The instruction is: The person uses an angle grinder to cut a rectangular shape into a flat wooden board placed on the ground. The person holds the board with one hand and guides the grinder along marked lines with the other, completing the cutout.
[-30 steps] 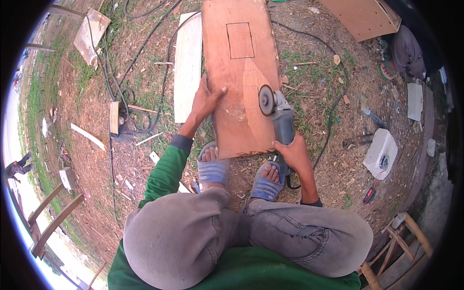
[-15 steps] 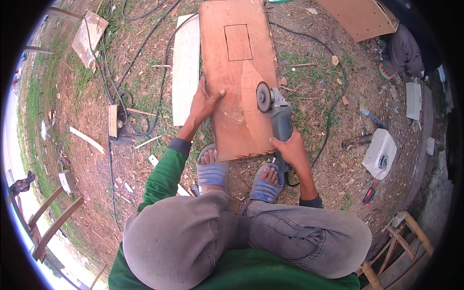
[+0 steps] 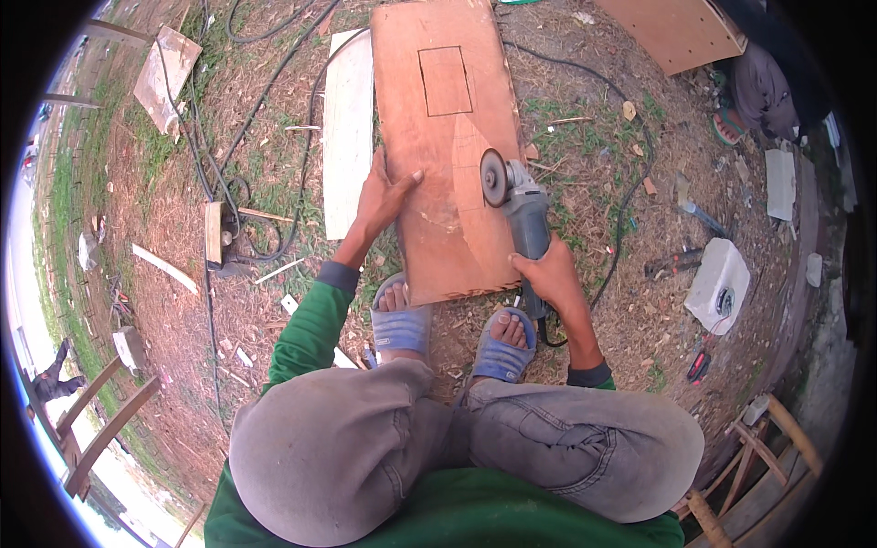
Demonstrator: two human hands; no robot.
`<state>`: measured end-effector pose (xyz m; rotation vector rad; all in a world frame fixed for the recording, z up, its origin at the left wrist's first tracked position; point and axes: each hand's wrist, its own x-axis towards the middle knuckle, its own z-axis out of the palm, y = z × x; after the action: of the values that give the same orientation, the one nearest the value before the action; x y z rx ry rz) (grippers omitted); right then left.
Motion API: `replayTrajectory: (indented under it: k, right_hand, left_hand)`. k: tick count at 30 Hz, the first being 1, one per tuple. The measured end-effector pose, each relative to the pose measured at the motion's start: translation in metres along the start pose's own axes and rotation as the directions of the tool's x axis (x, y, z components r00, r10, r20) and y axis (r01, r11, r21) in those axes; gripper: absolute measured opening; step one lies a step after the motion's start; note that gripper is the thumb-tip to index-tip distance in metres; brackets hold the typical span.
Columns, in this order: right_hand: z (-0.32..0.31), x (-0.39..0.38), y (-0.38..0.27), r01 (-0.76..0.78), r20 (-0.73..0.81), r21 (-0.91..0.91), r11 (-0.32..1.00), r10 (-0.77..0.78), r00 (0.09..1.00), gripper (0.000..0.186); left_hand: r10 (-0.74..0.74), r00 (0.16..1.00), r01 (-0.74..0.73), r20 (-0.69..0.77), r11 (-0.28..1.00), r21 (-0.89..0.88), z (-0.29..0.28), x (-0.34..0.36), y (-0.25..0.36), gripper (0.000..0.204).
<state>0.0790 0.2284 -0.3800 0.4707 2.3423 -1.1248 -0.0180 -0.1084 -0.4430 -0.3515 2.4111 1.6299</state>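
Observation:
My left hand [image 3: 388, 192] grips the left edge of a reddish plywood board [image 3: 420, 137] lying lengthwise before my sandalled feet, thumb over its top. Dark lines mark a rectangle near the far end, and a paler strip with faint lines runs down the right half. My right hand [image 3: 548, 274] is closed round the body of a grey angle grinder [image 3: 528, 224]; its dark disc [image 3: 495, 178] sits over the board's right part, and whether it touches the wood I cannot tell. A pale board [image 3: 345, 137] lies left of the plywood.
Black cables [image 3: 621, 100] snake over grass and chips. A wooden piece [image 3: 216, 233] lies left; a white box [image 3: 713, 283], pliers and a small red tool lie right. A co-worker's leg [image 3: 758, 87] is at upper right beside a panel [image 3: 667, 27]. Wooden frames stand lower left and right.
The grinder in my right hand has edged slightly forward and left. The board and my left hand appear a little further left. The dark figure at far left has moved lower.

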Motion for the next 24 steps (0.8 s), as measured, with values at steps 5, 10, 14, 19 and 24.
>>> replayTrajectory:
  k: [5,10,14,19,24]
  right_hand:
    - [-0.0010,0.0003,-0.0026,-0.010,0.013,0.019,1.000,0.010,1.000,0.068]
    - [-0.0022,0.0012,-0.0043,-0.027,0.017,-0.019,0.999,0.027,0.999,0.069]
    - [-0.0027,-0.0002,-0.0031,-0.022,0.028,-0.008,1.000,0.022,0.999,0.070]
    - [-0.0019,-0.0046,-0.0044,0.000,0.012,0.003,1.000,0.000,1.000,0.070]
    - [-0.0035,-0.0084,-0.0093,-0.031,0.027,-0.012,0.999,0.032,0.999,0.069]
  left_hand:
    - [-0.028,1.000,0.027,0.012,1.000,0.011,-0.0013,-0.0014,0.0045,0.104]
    - [-0.058,0.997,0.059,0.044,0.998,-0.005,-0.0030,0.0011,0.0037,0.110]
    - [-0.025,0.999,0.025,0.026,1.000,0.001,-0.0020,0.0000,0.0026,0.107]
    - [-0.022,1.000,0.023,-0.022,0.999,0.028,0.0001,-0.0008,0.0022,0.102]
    - [-0.037,0.999,0.036,0.008,0.999,0.022,-0.0014,0.0010,-0.0006,0.106]
